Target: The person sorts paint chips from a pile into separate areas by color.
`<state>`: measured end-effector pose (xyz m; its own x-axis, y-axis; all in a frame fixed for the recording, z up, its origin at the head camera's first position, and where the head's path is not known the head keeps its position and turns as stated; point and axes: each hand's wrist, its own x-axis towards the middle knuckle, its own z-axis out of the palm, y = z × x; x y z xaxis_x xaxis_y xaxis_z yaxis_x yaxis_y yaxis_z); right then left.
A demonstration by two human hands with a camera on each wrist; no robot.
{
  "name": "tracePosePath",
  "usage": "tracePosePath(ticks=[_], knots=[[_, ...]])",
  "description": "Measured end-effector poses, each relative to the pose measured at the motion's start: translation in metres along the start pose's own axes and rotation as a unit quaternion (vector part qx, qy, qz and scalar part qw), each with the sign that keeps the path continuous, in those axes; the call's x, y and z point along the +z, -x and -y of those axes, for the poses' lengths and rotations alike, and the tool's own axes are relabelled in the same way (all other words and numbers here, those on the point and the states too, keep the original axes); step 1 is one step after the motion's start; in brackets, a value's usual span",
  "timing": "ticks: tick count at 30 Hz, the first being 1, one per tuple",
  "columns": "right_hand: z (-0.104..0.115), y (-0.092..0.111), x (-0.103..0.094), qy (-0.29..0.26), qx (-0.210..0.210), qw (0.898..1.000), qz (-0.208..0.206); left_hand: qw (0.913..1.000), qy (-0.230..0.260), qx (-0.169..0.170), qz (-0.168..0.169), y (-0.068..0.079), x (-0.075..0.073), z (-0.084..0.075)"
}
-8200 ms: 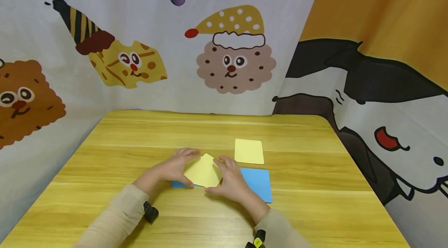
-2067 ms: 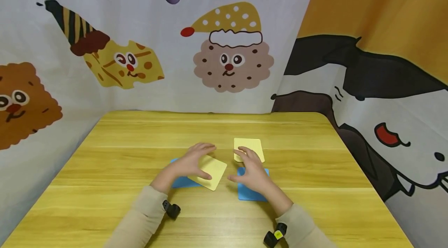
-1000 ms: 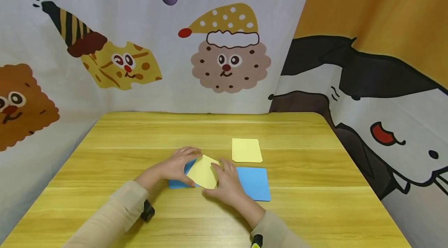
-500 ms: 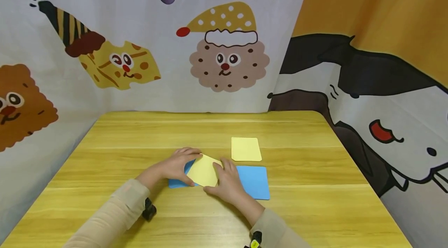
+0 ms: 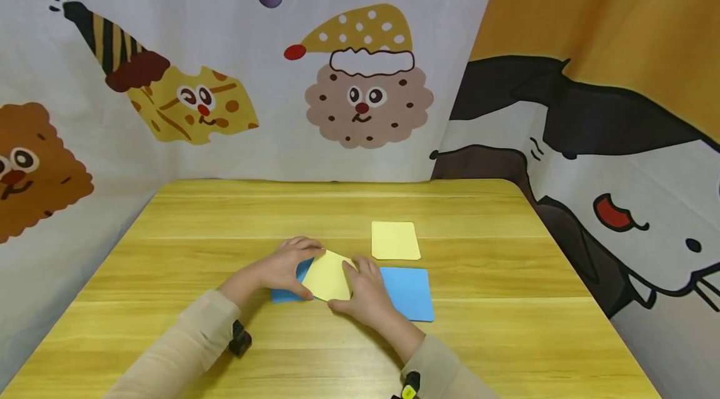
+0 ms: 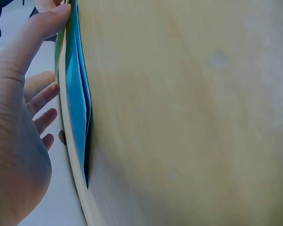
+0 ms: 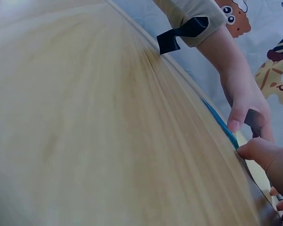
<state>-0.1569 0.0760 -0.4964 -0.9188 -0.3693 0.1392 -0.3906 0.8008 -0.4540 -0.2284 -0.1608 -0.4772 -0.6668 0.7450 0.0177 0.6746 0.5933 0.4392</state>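
Note:
A yellow paper square (image 5: 329,277) lies turned at an angle over a blue paper square (image 5: 283,294), part of which shows at its left. My left hand (image 5: 284,267) holds the yellow square on its left side, thumb at the near edge and fingers at the far corner. On the other side, my right hand (image 5: 368,296) grips its right edge between thumb and fingers. In the left wrist view, the blue sheets (image 6: 75,89) rise in thin, slightly parted layers beside the left thumb. The right wrist view has the right thumb (image 7: 254,149) at the paper's near edge.
Another blue square (image 5: 407,296) lies flat just right of my right hand. Behind it is a second yellow square (image 5: 395,241). All are on a wooden table (image 5: 225,211), with a cartoon-print curtain (image 5: 225,30) hanging behind. Each wrist wears a black camera mount (image 5: 240,339).
About two seconds ago the right hand hovered off the paper over the right-hand squares; it has come back left onto the yellow square. Over the last second both hands have hardly moved.

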Motion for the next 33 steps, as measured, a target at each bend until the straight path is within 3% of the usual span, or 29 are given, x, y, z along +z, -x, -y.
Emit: tracePosePath(ticks=[9,17,24,33], knots=[[0.0,-0.001,-0.002,-0.025,0.0,1.0,0.01,0.9993,0.009,0.004,-0.037,0.007,-0.001,0.002],[-0.008,-0.006,-0.011,-0.059,-0.022,0.998,-0.001,0.9983,0.017,-0.014,-0.054,0.006,-0.003,-0.004],[-0.031,-0.014,-0.033,-0.083,-0.04,0.996,0.01,0.9949,0.028,-0.025,-0.094,-0.012,-0.002,-0.016],[-0.064,-0.021,-0.062,-0.113,-0.032,0.993,0.007,0.9879,0.076,-0.028,-0.132,-0.048,0.006,-0.029]])
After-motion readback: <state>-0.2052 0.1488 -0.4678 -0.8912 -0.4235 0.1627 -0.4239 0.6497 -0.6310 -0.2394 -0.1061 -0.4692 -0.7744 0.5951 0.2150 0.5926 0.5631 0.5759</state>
